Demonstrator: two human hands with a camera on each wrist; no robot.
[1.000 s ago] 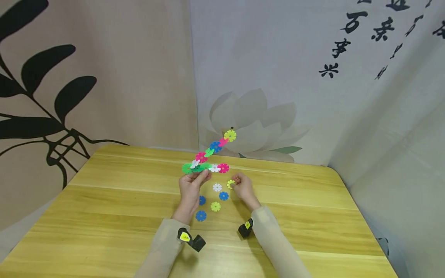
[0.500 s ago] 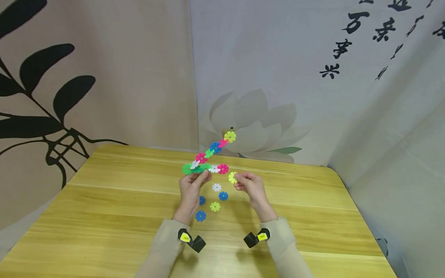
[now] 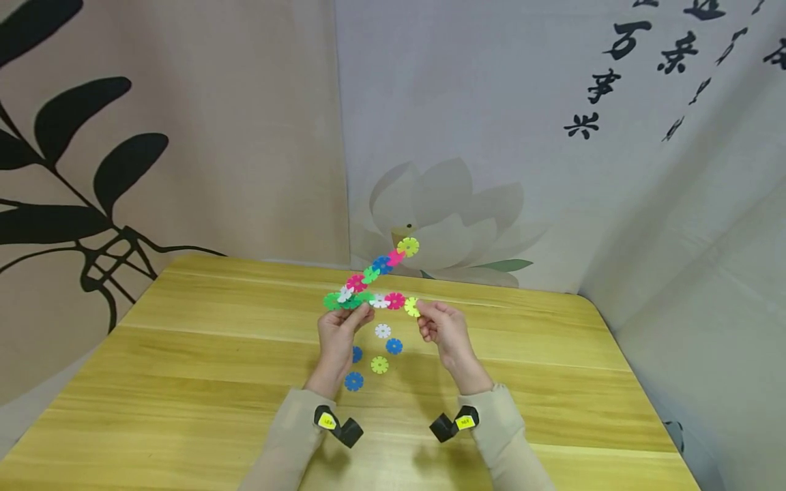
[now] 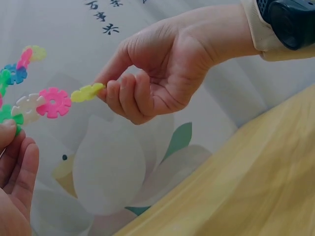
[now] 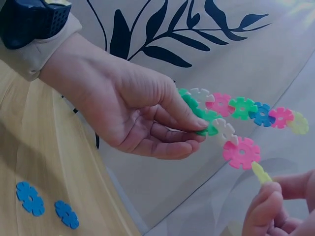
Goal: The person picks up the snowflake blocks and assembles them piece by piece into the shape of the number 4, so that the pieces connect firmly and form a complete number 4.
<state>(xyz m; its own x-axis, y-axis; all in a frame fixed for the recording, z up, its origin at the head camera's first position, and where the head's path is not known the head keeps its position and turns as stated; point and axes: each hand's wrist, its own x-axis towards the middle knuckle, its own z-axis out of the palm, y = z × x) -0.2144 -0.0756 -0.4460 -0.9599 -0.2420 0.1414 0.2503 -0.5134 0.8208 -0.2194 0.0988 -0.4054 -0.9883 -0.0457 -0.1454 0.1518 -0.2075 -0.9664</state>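
My left hand (image 3: 336, 337) pinches a chain of notched plastic discs by a green disc (image 5: 208, 123), held above the table. From there one branch slants up to a yellow disc (image 3: 408, 246) at its tip; the other runs right through a white disc (image 5: 225, 131) to a pink disc (image 4: 54, 103). Between thumb and fingers my right hand (image 3: 448, 341) pinches a loose-looking yellow disc (image 4: 87, 92). Its edge meets the pink disc's edge, turned at an angle to it; whether the notches interlock I cannot tell.
Below the hands, on the wooden table (image 3: 215, 382), lie a white disc (image 3: 383, 331), a yellow-green disc (image 3: 379, 365) and several blue discs (image 3: 353, 381). A printed curtain (image 3: 258, 136) hangs behind the table's far edge.
My right hand has lifted the yellow disc up from near the table and brought it to the pink end of the chain. The left hand has stayed almost still.
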